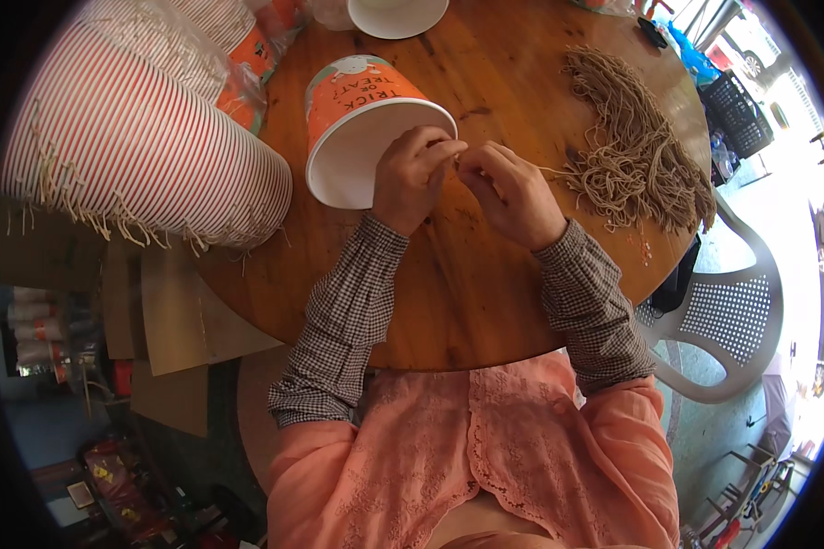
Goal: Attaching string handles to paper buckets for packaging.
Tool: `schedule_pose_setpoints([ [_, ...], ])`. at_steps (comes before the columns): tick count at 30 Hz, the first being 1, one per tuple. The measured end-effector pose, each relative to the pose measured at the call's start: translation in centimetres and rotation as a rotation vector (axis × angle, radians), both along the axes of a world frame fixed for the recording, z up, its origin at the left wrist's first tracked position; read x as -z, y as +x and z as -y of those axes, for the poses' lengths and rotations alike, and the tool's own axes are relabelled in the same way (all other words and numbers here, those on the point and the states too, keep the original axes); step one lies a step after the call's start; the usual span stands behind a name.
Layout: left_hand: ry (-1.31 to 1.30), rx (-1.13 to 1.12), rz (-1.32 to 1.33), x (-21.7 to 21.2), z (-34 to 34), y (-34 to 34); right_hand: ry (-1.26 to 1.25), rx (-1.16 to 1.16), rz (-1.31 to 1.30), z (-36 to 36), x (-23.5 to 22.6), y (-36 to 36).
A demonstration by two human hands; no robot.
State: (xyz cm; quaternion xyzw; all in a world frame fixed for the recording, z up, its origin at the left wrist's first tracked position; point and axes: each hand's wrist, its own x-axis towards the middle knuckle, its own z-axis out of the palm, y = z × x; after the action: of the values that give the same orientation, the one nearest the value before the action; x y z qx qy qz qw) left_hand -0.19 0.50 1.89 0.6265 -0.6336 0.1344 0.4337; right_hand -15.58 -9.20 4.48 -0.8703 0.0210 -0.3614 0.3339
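An orange paper bucket [343, 137] with a white inside lies on its side on the round wooden table, its mouth toward me. At the right edge of its rim, my left hand [416, 174] has its fingers pinched together, partly over the opening. My right hand [511, 190] meets it fingertip to fingertip, closed on a thin beige cord [555, 171] that runs off to the right. What exactly the left fingers pinch is hidden. Beyond the right hand lies a loose heap of beige cords [636, 151].
A long nested stack of paper buckets [146, 137] lies at the left, cord ends hanging from the rims. Behind it are bagged buckets [233, 41]. A white bucket [398, 16] stands at the far edge. A grey plastic chair [728, 316] is right of the table [485, 311]; cardboard [174, 311] leans below left.
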Motion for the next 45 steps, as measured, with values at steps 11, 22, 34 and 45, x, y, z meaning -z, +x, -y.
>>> schedule_pose_setpoints([
  [11,-0.003,0.033,-0.143,-0.4,0.0,-0.3,-0.119,0.169,-0.138,2.3,0.9,-0.7],
  [22,0.313,0.341,-1.384,-1.0,-0.5,-0.7,-0.153,0.177,-0.035,1.6,0.5,-0.4],
  [34,0.261,0.351,-1.106,0.4,0.0,-1.4,0.143,0.371,0.052,0.7,-0.6,-1.3],
  [45,0.112,0.265,-1.220,0.1,0.4,-1.4,-0.289,0.262,-0.108,1.1,-0.9,-1.2],
])
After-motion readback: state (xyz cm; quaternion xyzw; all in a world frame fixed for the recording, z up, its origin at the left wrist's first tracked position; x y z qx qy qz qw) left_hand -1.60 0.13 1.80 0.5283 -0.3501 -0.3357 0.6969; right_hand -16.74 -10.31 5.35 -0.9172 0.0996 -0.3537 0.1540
